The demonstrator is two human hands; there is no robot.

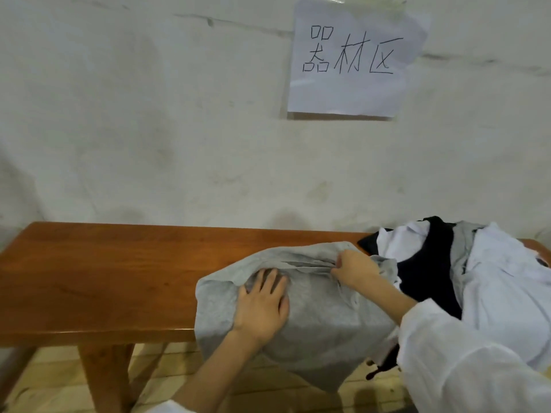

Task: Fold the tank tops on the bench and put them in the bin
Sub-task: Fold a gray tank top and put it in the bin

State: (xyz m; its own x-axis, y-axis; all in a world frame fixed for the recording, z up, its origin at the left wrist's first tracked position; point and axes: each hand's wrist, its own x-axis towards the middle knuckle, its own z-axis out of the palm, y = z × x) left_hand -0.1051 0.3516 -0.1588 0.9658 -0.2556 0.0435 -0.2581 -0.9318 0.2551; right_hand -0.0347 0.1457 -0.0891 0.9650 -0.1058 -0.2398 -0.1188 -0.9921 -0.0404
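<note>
**Grey top pinned flat on the desk**

A grey top is spread over the right part of the wooden desk. Its near part is hung over the front edge toward the floor, and its far side is creased and bunched.

The left hand is laid palm down on the middle of the top, with the fingers straight and slightly spread, so that the cloth is pressed against the desk. The right hand is closed on a gathered fold at the top's far right corner. Its fingers are curled round the cloth, and creases are drawn from that grip toward the left hand. A white sleeve is worn on the right arm.

Just right of the grey top, and touching it, a loose pile of garments is heaped at the desk's right end. White pieces are seen there, with a black piece draped across them and a strip of grey between. How many garments are in the pile cannot be told.

Behind the desk, a paper sign lettered by hand in three dark characters is taped to a stained white wall.
</note>
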